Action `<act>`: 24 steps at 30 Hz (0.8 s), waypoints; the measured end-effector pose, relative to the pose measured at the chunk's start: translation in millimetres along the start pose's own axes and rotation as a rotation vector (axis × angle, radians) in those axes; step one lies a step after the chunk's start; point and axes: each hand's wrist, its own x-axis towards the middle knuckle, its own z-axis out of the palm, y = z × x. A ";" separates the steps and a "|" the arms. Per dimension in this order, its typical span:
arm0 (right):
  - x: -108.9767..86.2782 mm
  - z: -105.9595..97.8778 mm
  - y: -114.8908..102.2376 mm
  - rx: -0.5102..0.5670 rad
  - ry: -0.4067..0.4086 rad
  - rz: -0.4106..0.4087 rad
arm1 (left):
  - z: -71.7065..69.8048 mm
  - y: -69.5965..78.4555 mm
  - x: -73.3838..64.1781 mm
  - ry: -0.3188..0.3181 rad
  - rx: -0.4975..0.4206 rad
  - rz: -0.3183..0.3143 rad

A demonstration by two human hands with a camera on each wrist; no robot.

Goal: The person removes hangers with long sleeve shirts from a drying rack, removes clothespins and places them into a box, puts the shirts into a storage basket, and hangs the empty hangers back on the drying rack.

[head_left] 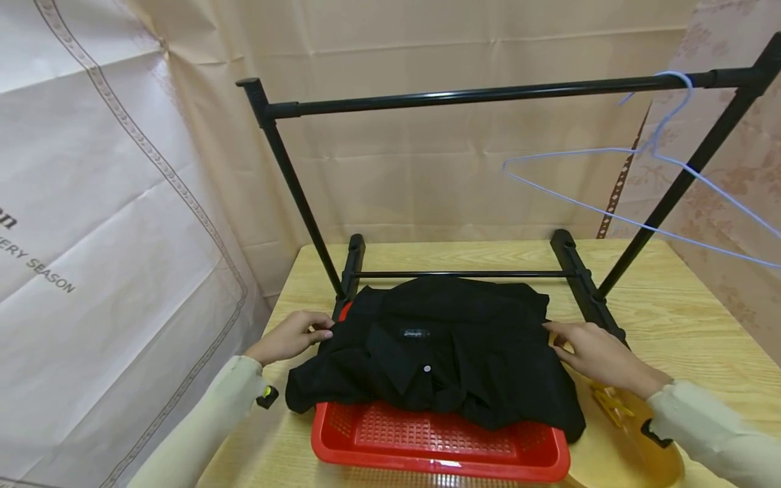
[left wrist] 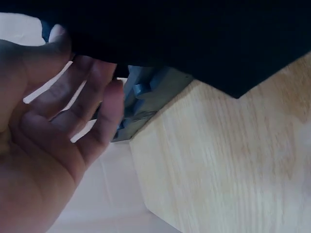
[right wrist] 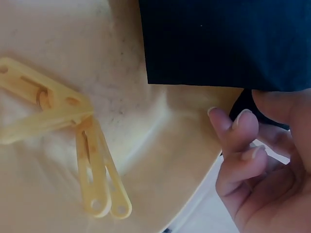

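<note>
A black collared shirt (head_left: 439, 346) lies crumpled over a red plastic basket (head_left: 427, 440) on the wooden table (head_left: 683, 318). My left hand (head_left: 293, 337) touches the shirt's left edge; in the left wrist view that hand (left wrist: 58, 121) has loose, nearly straight fingers reaching under the dark cloth (left wrist: 194, 39). At the shirt's right edge my right hand (head_left: 594, 352) lies with its fingers extended. The right wrist view shows this hand (right wrist: 257, 160) loosely curled, its thumb against the fabric (right wrist: 223, 39), gripping nothing.
A black clothes rack (head_left: 488, 95) stands behind the basket, with a blue wire hanger (head_left: 641, 152) on its rail at the right. A yellow dish (head_left: 634, 440) holding yellow clothespins (right wrist: 53, 107) sits under my right wrist. Beige curtains enclose the table.
</note>
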 end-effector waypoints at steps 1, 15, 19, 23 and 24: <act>0.4 0.4 -0.9 0.004 0.007 0.000 | 0.1 0.8 -0.2 0.006 0.004 0.008; -1.8 -5.4 -5.5 0.266 -0.109 0.178 | -4.6 9.8 1.8 0.130 -0.119 -0.074; -1.5 -7.1 -9.0 0.227 -0.094 0.147 | -7.3 17.4 1.7 0.171 -0.112 -0.086; 0.8 -9.1 -11.7 0.223 -0.018 0.099 | -8.5 26.8 2.9 0.198 -0.124 -0.095; 1.2 -9.9 -12.2 0.219 0.004 0.093 | -8.5 29.1 3.2 0.204 -0.132 -0.095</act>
